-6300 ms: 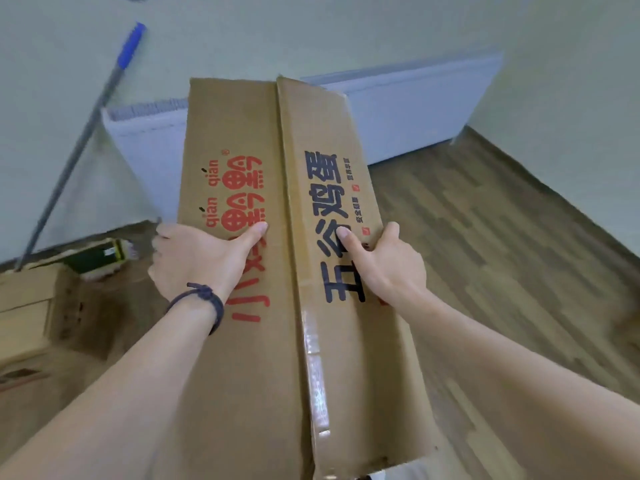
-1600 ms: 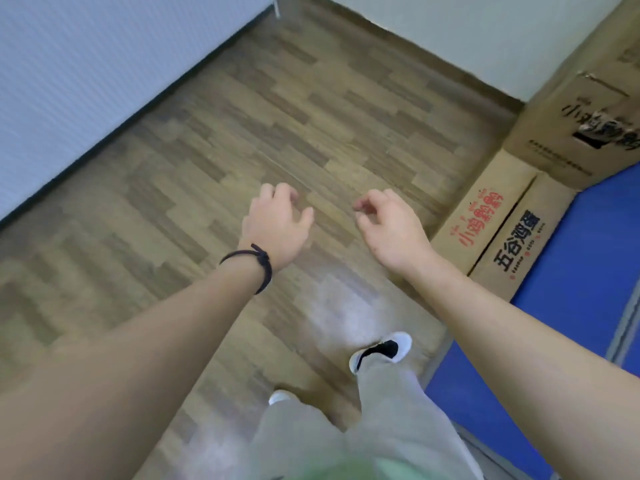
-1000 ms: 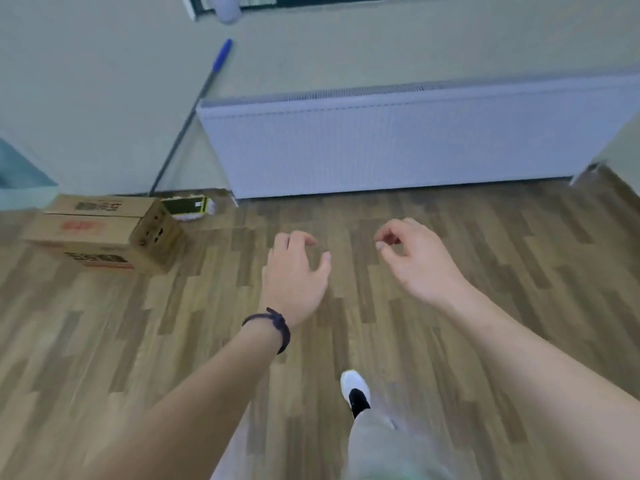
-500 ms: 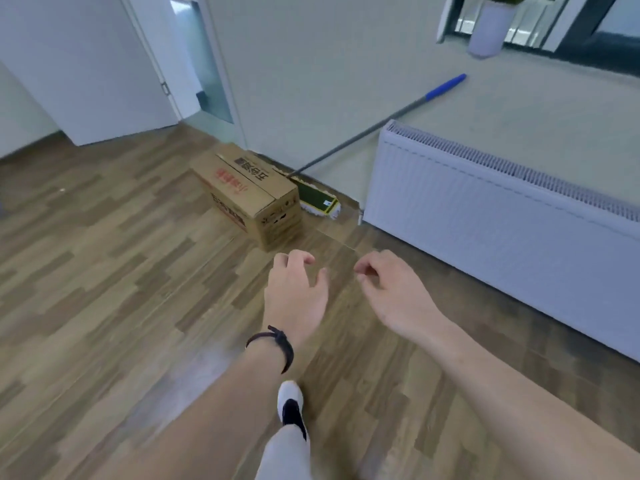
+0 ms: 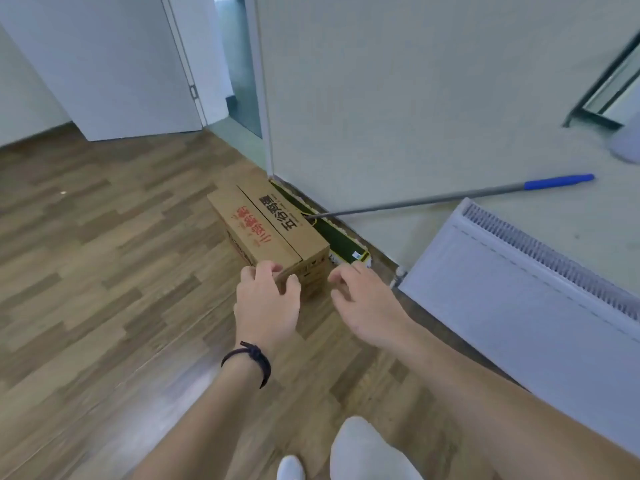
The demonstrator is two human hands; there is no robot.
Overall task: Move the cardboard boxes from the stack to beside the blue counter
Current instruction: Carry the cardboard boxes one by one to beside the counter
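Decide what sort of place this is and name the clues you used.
Probably an indoor room in an office or flat: wood-pattern floor, a white wall radiator, a white door, and a mop leaning on the wall beside a cardboard box.

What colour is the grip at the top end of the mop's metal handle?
Blue, on the grey metal mop handle's grip leaning against the wall; head view.
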